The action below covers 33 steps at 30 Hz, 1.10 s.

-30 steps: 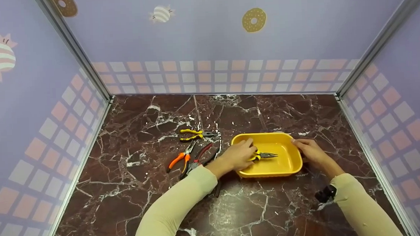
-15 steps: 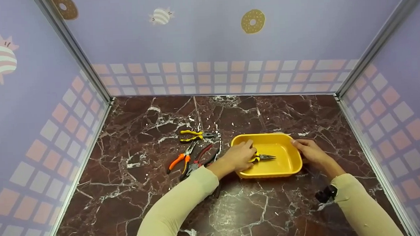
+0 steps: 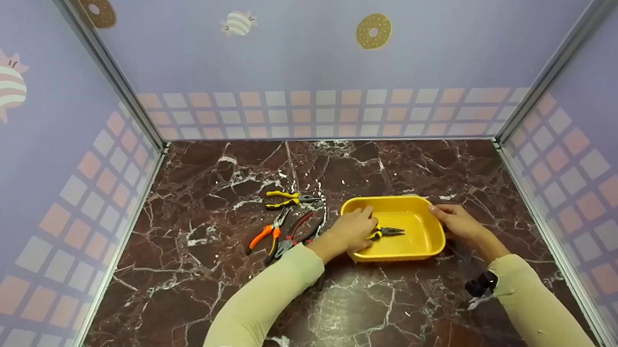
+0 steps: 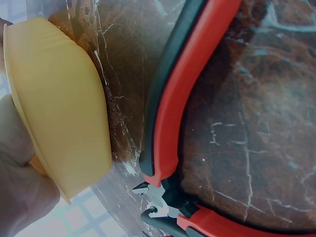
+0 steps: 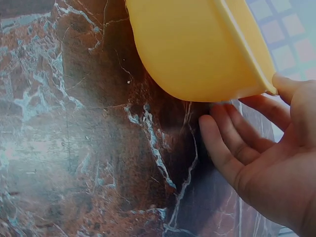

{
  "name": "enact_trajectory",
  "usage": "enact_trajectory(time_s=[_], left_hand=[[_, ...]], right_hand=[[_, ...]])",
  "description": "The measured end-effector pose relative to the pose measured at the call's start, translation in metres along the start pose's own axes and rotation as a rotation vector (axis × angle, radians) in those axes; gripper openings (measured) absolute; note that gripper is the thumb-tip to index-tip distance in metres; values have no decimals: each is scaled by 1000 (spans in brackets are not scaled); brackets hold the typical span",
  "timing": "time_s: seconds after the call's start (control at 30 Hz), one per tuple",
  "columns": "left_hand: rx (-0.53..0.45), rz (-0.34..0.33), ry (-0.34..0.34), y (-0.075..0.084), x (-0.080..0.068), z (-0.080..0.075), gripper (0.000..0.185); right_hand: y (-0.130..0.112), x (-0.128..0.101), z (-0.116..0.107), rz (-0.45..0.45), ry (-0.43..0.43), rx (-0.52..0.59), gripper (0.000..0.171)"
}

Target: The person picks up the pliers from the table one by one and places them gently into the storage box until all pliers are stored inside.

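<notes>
Left hand (image 3: 354, 229) is curled around the yellow handles of small needle-nose pliers (image 3: 388, 232), dark tips resting inside the shallow yellow tray (image 3: 432, 241) on the marble table (image 3: 377, 306). Right hand (image 3: 454, 220), fingers relaxed, touches the tray's right rim. Farther left lie red-handled (image 3: 296, 231), orange-handled (image 3: 263, 235) and yellow-handled pliers (image 3: 289, 198).

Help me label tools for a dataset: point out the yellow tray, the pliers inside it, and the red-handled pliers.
yellow tray (image 3: 431, 244), head view, near right rim.
pliers in the tray (image 3: 392, 232), head view, metal nose.
red-handled pliers (image 4: 190, 84), left wrist view, red handle.
</notes>
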<state>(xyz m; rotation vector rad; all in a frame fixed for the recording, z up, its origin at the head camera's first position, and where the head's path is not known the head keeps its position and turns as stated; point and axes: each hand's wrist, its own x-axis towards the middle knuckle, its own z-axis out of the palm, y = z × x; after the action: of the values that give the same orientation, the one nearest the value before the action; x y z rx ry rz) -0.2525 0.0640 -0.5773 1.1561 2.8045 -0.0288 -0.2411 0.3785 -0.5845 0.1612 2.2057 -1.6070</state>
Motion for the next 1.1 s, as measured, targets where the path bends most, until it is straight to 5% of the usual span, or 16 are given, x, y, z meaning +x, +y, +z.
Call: enact_trajectory(time_s=[0.23,1.1], left_hand=[[-1,-11,3,0,1,2,45],[74,-19,-34,4,1,2,55]], right_hand=[[-3,-2,1,-19,-37,7,62],[-3,-5,4,-7,45,-45,64]])
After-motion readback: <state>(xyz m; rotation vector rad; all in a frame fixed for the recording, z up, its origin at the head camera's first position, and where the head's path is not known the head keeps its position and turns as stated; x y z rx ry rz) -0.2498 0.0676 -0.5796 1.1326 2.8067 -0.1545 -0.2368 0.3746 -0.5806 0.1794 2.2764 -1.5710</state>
